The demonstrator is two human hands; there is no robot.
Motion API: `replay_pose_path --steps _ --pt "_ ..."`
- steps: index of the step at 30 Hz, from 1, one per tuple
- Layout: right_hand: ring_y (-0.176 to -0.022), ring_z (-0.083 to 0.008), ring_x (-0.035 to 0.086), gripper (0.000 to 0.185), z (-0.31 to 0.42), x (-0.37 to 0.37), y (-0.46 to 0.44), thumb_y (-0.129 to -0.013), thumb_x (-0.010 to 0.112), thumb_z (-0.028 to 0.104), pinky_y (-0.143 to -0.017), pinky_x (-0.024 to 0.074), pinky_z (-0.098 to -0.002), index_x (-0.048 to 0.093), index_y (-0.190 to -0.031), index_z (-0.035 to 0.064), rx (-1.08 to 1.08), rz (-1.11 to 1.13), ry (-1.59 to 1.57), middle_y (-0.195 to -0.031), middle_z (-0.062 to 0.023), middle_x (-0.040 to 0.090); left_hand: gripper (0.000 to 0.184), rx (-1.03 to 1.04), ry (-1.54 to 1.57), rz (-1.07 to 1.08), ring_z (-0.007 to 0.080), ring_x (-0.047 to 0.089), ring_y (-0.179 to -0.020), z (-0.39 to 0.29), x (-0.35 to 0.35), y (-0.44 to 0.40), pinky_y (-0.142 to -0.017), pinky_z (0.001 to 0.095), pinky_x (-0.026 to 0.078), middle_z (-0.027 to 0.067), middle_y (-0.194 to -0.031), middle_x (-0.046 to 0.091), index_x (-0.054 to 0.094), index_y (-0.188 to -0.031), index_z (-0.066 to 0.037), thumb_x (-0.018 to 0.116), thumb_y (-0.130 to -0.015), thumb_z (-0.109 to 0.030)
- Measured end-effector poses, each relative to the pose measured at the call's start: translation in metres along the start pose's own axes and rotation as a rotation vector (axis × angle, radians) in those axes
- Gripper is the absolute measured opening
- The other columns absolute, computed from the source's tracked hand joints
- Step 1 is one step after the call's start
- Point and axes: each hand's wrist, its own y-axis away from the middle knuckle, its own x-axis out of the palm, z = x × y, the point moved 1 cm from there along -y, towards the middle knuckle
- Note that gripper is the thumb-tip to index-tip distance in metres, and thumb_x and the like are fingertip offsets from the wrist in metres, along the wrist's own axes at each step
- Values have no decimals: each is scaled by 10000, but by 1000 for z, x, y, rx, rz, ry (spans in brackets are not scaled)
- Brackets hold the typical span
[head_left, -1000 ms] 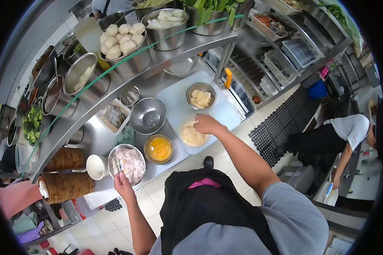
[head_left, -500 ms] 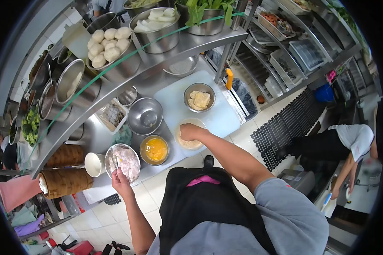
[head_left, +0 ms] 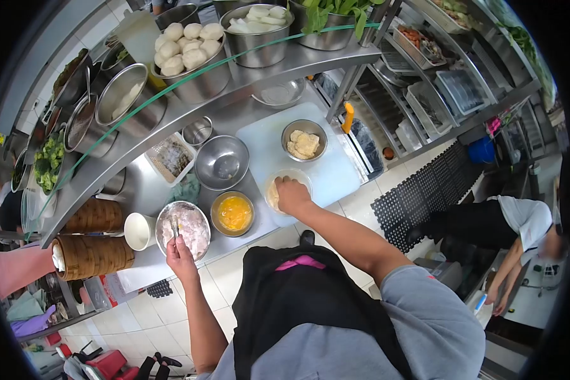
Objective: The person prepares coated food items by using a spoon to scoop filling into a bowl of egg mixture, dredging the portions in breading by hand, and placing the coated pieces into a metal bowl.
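My left hand (head_left: 182, 258) is closed around the handle of a slim metal utensil (head_left: 175, 225), whose lower end sits in a metal bowl (head_left: 201, 251) of pale pinkish, wet-looking food (head_left: 192, 228). My right hand (head_left: 293, 196) reaches into a shallow bowl of beige crumbs (head_left: 273, 194). Its fingers are bent down into the crumbs, and what they pinch is hidden. Between the hands stands a metal bowl of beaten egg (head_left: 234, 214). Beyond my right hand, a metal bowl (head_left: 285, 134) holds crumb-coated pieces (head_left: 303, 144).
The crumb-coated pieces' bowl rests on a white cutting board (head_left: 339, 174). An empty metal bowl (head_left: 221, 163) and a white cup (head_left: 139, 231) stand nearby. Overhead, a steel shelf (head_left: 247, 79) carries pots and white dough balls (head_left: 190, 47). A co-worker (head_left: 516, 221) bends at the right.
The whole view has shifted slightly. My right hand's fingers have changed position over the crumbs and show more separately. My left hand still holds the utensil in the pinkish food.
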Motion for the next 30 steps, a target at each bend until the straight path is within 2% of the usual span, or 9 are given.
replay_pose_path --steps 8,10,11,15,19,20,24,28,30 --pt "-1015 -363 658 405 -24 -17 -15 -741 657 188 -890 545 -427 644 -1100 2 -26 12 -128 -1111 -208 665 197 -29 43 -15 1 323 -533 3 -16 0 -471 206 218 -101 -630 409 620 -989 -51 605 -1013 -246" --pt "-969 -359 666 369 -31 -38 -21 -726 660 220 -846 534 -425 661 -1038 23 -195 90 -320 -1008 -198 689 196 -35 32 -25 1 326 -536 6 -20 0 -472 204 219 -101 -632 410 620 -991 -50 608 -1011 -245" --pt "-998 -354 653 346 -35 -50 -25 -750 651 226 -852 521 -410 673 -1030 24 -160 221 -320 -1037 -180 691 197 -31 29 -26 0 327 -537 8 -22 0 -471 203 220 -100 -634 413 617 -993 -48 611 -1010 -245" --pt "-1001 -352 656 282 -29 -84 -19 -784 618 194 -884 511 -412 704 -991 24 -130 117 -144 -1024 -193 698 203 -36 60 -40 1 331 -538 6 -26 -4 -471 201 223 -93 -644 422 610 -997 -41 615 -1007 -244" --pt "-995 -353 659 272 -25 -22 -28 -792 606 192 -896 510 -416 710 -984 29 -166 110 -264 -1014 -197 698 204 -26 73 -42 0 332 -541 1 -24 -6 -471 203 221 -91 -650 426 607 -996 -38 610 -1009 -241" --pt "-1001 -358 657 271 -29 12 -32 -791 604 185 -899 509 -422 709 -985 29 -90 187 -246 -1018 -200 697 205 -22 55 -43 -1 332 -543 -1 -23 -6 -472 204 219 -92 -651 427 607 -997 -38 608 -1010 -242" --pt "-1024 -365 655 256 -20 7 -29 -780 603 153 -911 510 -428 709 -978 32 145 418 -327 -999 -209 698 217 -4 35 -22 -2 332 -550 -2 -21 -5 -478 208 216 -90 -657 429 608 -997 -34 602 -1014 -251" --pt "-1074 -373 642 327 -22 -2 -10 -776 608 129 -935 510 -427 676 -1074 14 -56 122 -316 -1071 -224 677 225 13 -7 -60 1 339 -556 -1 -24 -6 -487 208 229 -95 -650 426 612 -987 -31 595 -1017 -254" --pt "-1101 -386 623 438 -9 -15 7 -768 631 136 -952 511 -433 607 -1176 -23 127 -188 -264 -1174 -246 629 232 22 -1 -70 3 340 -561 1 -28 -2 -491 206 234 -94 -658 441 618 -970 -31 595 -1017 -258"
